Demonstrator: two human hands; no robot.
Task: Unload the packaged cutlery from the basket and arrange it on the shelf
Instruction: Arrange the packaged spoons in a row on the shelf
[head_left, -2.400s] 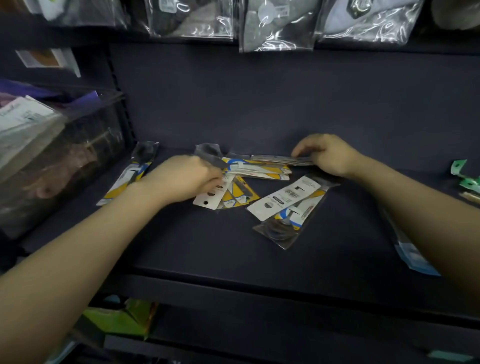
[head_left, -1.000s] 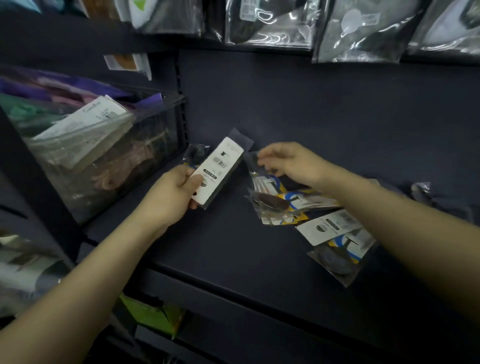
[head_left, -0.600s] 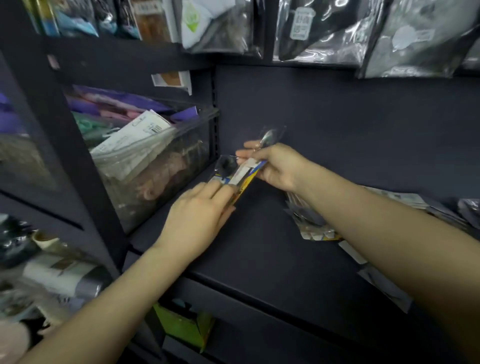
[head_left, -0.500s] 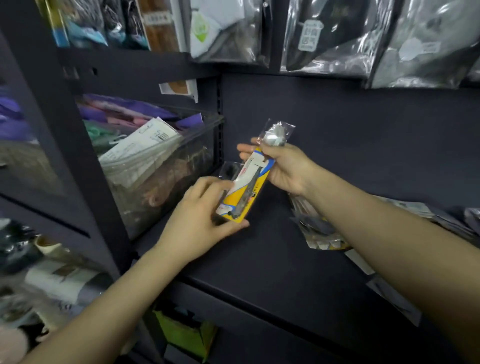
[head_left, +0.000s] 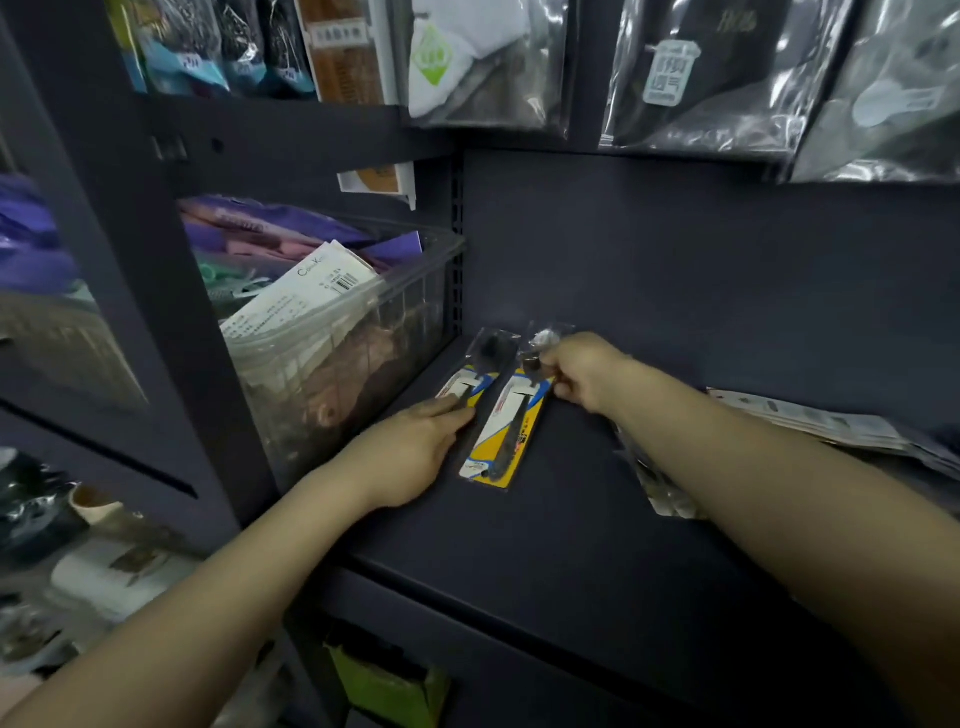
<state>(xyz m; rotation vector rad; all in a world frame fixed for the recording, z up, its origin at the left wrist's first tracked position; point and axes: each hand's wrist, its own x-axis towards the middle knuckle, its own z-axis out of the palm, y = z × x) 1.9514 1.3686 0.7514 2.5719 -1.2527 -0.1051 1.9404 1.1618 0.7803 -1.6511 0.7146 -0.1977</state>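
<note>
Spoon pack (head_left: 511, 421) just went from mid-air to flat on the shelf (head_left: 545, 545) beside the first pack (head_left: 470, 376); right hand (head_left: 582, 376) pinches its top, left hand (head_left: 415, 447) fingers flat on the first. Row's started.

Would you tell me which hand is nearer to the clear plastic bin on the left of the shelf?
Left. The left hand rests on the leftmost cutlery pack, right beside the clear plastic bin. The right hand grips the second cutlery pack, farther from the bin.

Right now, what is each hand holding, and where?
Right hand pinches the right cutlery pack near its top; left hand rests flat on the left pack.
</note>
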